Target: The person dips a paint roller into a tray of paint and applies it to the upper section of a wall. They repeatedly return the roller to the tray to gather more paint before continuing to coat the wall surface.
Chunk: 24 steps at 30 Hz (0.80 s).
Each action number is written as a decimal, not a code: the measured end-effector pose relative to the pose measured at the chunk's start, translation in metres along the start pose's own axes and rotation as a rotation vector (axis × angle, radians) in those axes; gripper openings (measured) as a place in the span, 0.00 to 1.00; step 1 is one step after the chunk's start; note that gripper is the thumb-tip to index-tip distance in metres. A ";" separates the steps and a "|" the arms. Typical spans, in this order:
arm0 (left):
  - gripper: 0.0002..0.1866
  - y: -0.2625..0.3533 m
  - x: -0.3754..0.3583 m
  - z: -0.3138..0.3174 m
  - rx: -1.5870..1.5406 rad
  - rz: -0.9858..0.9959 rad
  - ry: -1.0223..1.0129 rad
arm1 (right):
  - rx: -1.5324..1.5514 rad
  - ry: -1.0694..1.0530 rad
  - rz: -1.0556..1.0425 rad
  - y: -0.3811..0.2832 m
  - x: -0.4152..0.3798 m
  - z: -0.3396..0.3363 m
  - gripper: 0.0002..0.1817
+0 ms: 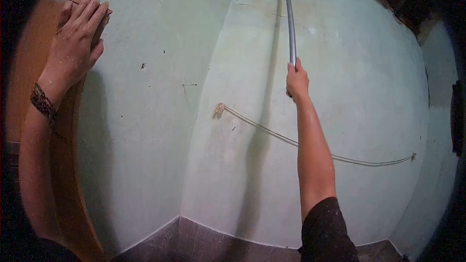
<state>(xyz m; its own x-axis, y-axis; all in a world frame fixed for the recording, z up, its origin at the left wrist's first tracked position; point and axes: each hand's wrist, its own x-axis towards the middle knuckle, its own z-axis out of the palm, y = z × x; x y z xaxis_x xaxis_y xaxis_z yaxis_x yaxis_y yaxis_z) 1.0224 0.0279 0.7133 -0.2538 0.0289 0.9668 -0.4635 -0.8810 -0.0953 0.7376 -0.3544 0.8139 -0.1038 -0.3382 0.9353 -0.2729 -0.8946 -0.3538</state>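
My right hand (297,80) is closed round the lower end of a long grey pole (290,19), which reaches up the pale green wall (378,77) to the top edge of the view. A small yellowish part shows at the pole's upper end. At the upper left, my left hand (77,36) rests with fingers stretched out over the top corner of a brown wooden cabinet or door (36,43). The pole's far tip is cut off or too small to make out.
A cord (264,128) sags across the wall between two fixings, passing behind my right forearm. A nail (190,85) sticks out of the wall near the corner. Dark floor (194,240) shows below, and a dark object (456,119) hangs at the far right.
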 end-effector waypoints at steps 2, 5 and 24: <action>0.34 0.000 -0.001 -0.002 -0.011 -0.011 -0.010 | 0.048 -0.070 0.153 0.002 -0.038 -0.014 0.27; 0.34 0.002 0.001 -0.004 -0.001 -0.008 -0.013 | 0.036 -0.005 0.019 0.068 -0.078 -0.011 0.27; 0.36 0.005 0.003 -0.004 0.005 -0.068 -0.076 | 0.129 0.027 0.077 0.031 -0.097 0.007 0.26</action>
<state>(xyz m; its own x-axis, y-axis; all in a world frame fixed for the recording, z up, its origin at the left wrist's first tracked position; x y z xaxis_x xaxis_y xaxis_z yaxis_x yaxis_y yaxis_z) 1.0157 0.0252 0.7149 -0.1566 0.0524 0.9863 -0.4732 -0.8805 -0.0283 0.7461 -0.3513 0.7119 -0.1454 -0.4008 0.9045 -0.1386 -0.8970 -0.4198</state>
